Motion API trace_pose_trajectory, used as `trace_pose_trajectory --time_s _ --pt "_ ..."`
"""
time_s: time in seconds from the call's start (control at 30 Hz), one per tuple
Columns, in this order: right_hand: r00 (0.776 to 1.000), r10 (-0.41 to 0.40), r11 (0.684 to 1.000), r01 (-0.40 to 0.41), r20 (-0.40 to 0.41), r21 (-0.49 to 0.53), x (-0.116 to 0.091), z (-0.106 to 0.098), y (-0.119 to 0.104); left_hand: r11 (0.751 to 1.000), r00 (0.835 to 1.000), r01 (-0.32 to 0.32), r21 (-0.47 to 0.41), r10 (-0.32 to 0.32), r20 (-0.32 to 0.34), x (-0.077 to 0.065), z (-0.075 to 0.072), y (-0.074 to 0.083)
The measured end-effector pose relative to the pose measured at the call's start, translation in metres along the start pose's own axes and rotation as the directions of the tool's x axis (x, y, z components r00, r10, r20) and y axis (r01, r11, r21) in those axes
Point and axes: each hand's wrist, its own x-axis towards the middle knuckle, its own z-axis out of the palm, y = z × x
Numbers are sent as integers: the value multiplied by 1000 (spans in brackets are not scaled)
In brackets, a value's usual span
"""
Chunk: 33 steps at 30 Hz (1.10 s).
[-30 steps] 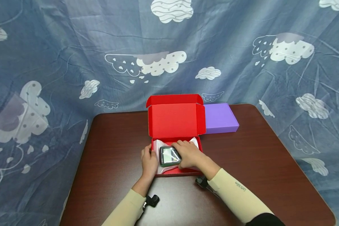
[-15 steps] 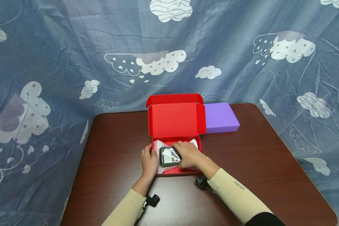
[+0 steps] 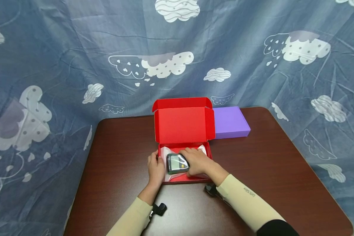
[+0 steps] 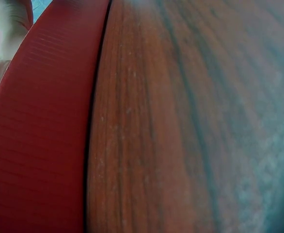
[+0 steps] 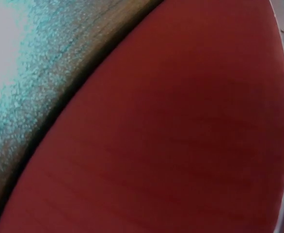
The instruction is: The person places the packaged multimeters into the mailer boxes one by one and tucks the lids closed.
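Observation:
In the head view, a red cardboard box [image 3: 184, 124] stands with its lid raised at the back. Inside, on white wrapping [image 3: 163, 153], is a dark-green handheld device [image 3: 177, 164] with a pale screen and a small yellow mark; its exact kind is unclear. My right hand [image 3: 198, 160] grips the device's right part from above, fingers over the far edge and thumb at the near edge, hiding that end. At the box's left wall, my left hand [image 3: 156, 169] holds the side. Both wrist views mostly show the box's front wall [image 5: 181, 126].
A closed purple box [image 3: 231, 122] lies behind and to the right of the red one, partly covered by its lid. Both rest on a dark brown wooden table [image 3: 121, 157]. A blue curtain [image 3: 129, 26] with cloud prints hangs behind and at the sides.
Both hands, the device and the box keep their places. Only the glare on the device's screen differs, and the head view has shifted slightly.

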Motion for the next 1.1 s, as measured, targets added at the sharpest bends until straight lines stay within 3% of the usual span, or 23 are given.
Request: trace_pose_trajectory --time_s 0.2,0.5,0.83,1.1 --pt "999 22 999 -21 30 -42 1 -1 -3 1000 999 27 0 -27 21 0 -2 2" --pt "997 51 995 -45 64 -92 4 0 -5 1000 1000 10 -9 -10 14 0 -2 1" --pt "996 30 999 -27 85 -42 -2 -6 -1 1000 1000 23 -7 -23 15 -2 -2 3" --pt "999 8 1000 -9 35 25 -11 -3 7 998 998 59 -20 -58 21 1 -4 5"
